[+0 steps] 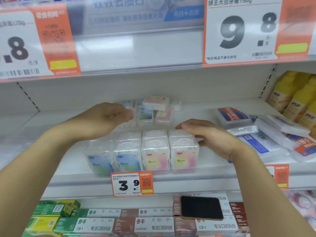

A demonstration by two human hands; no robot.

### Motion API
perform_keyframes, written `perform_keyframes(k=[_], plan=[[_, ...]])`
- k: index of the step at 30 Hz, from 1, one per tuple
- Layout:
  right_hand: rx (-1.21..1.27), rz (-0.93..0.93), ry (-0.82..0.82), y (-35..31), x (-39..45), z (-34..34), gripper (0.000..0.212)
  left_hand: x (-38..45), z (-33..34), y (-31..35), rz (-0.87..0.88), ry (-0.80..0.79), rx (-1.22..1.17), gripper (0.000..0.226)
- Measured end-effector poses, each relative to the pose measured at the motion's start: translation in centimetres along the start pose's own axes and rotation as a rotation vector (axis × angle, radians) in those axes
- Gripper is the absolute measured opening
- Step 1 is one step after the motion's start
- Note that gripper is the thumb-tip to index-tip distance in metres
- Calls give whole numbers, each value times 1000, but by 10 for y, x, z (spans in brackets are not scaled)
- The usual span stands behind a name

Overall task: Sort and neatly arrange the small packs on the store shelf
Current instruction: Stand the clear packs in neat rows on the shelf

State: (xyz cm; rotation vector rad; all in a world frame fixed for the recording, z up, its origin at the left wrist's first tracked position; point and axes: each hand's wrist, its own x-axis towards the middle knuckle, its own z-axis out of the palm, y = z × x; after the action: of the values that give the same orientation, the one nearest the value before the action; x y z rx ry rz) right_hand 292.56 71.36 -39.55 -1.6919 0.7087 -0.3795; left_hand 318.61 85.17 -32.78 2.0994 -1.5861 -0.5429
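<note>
We are looking down at a white store shelf (pixel 213 170) through a head-worn camera, with both bare arms reaching in. Along the shelf's front edge stands a row of four small clear packs: two with blue-green labels (pixel 112 161) on the left, two with pink-yellow labels (pixel 169 161) on the right, upright and touching side by side. More clear packs stand directly behind them.

Our right hand (pixel 210 137) rests against the right end of this row, its fingers laid over the top of the rightmost pack and its thumb low at that pack's side, loosely curled around it. Our left hand (pixel 106 118) reaches farther back, toward the shelf's rear, where a looser cluster of packs (pixel 153 113) sits; its fingertips are blurred against a pack there, and we cannot tell whether they grip it. One pink pack (pixel 156 102) lies flat on top of that rear cluster.

A price tag reading 3.9 (pixel 132 183) hangs on the shelf's front edge. Toward the shelf's right end lie flat pouches with orange and blue labels (pixel 256 132). On the shelf below, a dark phone (pixel 201 207) lies on toothpaste boxes (pixel 153 226).
</note>
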Motion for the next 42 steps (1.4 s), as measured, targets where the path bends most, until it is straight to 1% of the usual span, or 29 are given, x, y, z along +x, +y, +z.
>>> perform_keyframes(k=[2,4,7,12,17,19,22,23,25,27,30,33,35,37,38,39,41,42], plan=[[-11,-8,-2,-2,1,1,64,-13,-3,-18,-76,24,3,42],[-25,-3,-12,-3,0,4,56,-20,4,-30,-116,-12,4,47],[-69,22,2,-3,0,9,43,-24,18,-30,-128,-19,-9,29],[-92,32,2,2,2,12,55,-22,16,-29,-112,-37,-24,32],[-79,16,12,1,1,11,68,-20,16,-35,-82,-52,-70,29],[-91,-42,79,-9,1,12,57,-19,13,-40,-66,-42,-82,31],[-120,-130,181,-31,3,17,28,-18,8,-42,-28,-15,-101,41],[-160,-133,180,-38,6,20,22,-18,8,-41,-12,-20,-104,37],[-266,-107,126,-51,12,29,17,-18,10,-40,8,-41,-117,23],[-370,-57,62,-60,17,36,14,-17,13,-41,20,-48,-151,15],[-463,1,17,-64,20,42,11,-15,15,-46,26,-44,-181,12],[-467,27,15,-66,19,43,11,-12,17,-47,30,-43,-174,12],[-452,30,17,-68,17,41,15,-12,16,-47,34,-49,-169,14],[-409,16,88,-71,18,34,26,-14,13,-46,29,-46,-189,18],[-390,7,151,-73,23,29,31,-14,10,-46,26,-25,-198,21],[-393,-2,221,-74,33,23,31,-14,6,-45,25,16,-208,23],[-511,-17,333,-75,68,14,29,-11,1,-46,21,144,-257,21],[-598,-12,338,-75,89,13,33,-9,-1,-47,19,202,-297,18]])
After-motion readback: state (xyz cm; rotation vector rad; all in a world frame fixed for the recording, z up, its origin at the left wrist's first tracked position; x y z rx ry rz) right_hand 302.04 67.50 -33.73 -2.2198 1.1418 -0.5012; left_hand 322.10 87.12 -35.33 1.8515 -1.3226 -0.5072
